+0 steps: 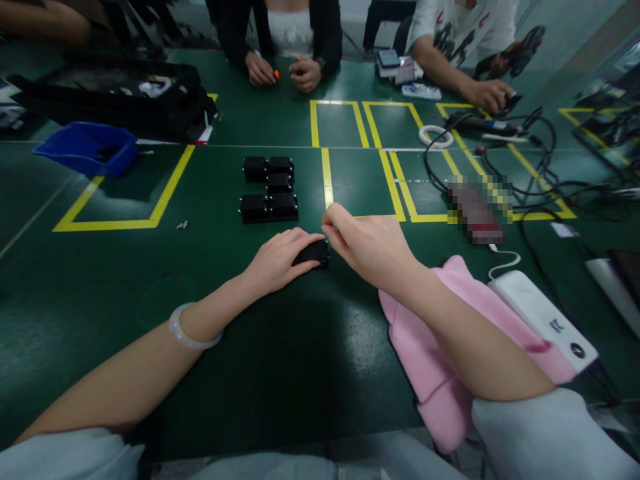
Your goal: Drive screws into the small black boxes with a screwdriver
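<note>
My left hand [283,260] is closed around a small black box-shaped part [313,253] with shiny pins at its end, holding it on the green table. Close to the pin end, my right hand [367,243] is closed with thumb and fingertips pinched together. Whatever sits in that pinch is too small to make out. Just beyond my hands, several similar black parts [270,190] lie grouped in two columns. A few tiny metal pieces [182,225] rest on the table to the left.
A blue bin [90,148] and a large black tray [115,100] stand at the left. Pink cloth [415,340] and a white power bank [543,320] lie under and beside my right forearm. Cables [545,153] tangle at the right. Two people's hands work across the table.
</note>
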The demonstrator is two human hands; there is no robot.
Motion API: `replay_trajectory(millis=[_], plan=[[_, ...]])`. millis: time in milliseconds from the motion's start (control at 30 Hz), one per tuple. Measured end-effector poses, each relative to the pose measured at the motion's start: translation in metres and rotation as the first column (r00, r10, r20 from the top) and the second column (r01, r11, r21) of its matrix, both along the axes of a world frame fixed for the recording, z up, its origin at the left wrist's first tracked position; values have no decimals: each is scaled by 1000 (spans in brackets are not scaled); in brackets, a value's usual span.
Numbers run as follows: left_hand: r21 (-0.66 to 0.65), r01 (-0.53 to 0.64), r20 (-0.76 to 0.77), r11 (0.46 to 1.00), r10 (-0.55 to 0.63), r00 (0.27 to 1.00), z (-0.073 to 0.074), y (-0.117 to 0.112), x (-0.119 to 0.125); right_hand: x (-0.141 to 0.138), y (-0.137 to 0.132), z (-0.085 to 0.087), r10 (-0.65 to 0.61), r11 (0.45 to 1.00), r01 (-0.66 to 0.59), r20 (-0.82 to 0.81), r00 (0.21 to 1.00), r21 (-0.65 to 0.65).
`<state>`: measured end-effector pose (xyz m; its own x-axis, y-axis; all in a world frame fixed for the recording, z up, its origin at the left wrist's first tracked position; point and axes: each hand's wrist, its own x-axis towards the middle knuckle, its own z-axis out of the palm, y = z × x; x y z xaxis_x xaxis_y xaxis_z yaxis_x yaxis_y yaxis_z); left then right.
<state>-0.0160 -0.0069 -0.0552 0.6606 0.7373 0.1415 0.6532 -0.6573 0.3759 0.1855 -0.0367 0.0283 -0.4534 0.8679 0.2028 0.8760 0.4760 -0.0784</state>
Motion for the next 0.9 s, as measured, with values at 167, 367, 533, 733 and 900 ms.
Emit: replay_trajectory(millis=[167, 367, 533, 733, 900], plan=[[8, -3, 0, 1000, 3, 1000, -1, 0, 0, -1, 1, 0, -13, 1000, 13, -46, 999, -5], [18, 1, 6, 1000, -1, 1000, -2, 0, -1, 1, 1, 1, 1, 1000, -1, -12, 1000, -7], [9, -4, -3, 1000, 4, 1000, -1, 1, 0, -1, 2, -2, 0, 1000, 0, -58, 998, 14], [4, -11, -13, 1000, 11, 1000, -1, 1, 0, 0, 2, -5, -13, 998, 14, -13, 1000, 59], [-3, -12, -9, 1000, 12, 1000, 0, 0, 0, 0, 2, -6, 3, 997, 2, -62, 998, 73]])
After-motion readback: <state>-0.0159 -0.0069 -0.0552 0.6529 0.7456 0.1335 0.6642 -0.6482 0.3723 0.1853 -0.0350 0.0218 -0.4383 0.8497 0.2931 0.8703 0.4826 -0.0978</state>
